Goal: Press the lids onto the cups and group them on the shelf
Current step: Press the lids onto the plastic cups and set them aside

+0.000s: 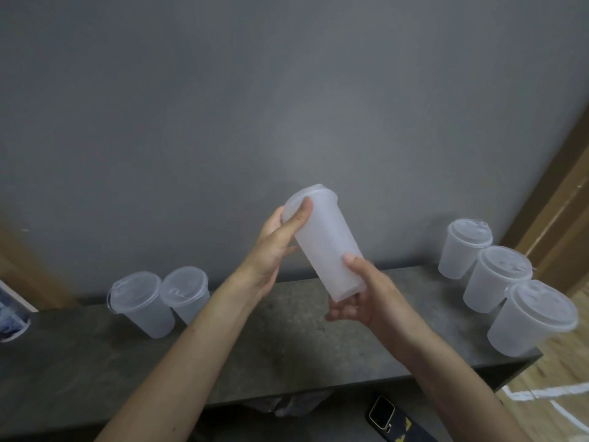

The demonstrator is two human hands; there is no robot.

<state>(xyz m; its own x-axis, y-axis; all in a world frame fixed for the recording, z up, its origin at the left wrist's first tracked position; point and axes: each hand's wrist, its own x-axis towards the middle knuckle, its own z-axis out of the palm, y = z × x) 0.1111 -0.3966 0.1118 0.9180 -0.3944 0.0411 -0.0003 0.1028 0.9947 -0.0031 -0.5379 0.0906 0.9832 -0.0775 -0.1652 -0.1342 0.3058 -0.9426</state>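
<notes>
frosted lidded cup (328,247) tilted above shelf (287,330); lidded pair (143,309) left, lidded trio (497,279) right.

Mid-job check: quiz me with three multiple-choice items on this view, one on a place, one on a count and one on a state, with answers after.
1. Where is the tall cup relative to the shelf?
A. Standing on it
B. Tilted in the air above it, in both hands
C. Lying under it

2. How many lidded cups stand at the shelf's right end?
A. One
B. Three
C. Five

3. What state is the tall cup's lid in?
A. On the cup's mouth
B. Lying on the shelf
C. Under the cup's base

Answers:
1 B: the left hand holds its top and the right hand its base, clear of the shelf.
2 B: three right-end cups show, each lidded.
3 A: the lid caps the mouth beside the left thumb.
</notes>
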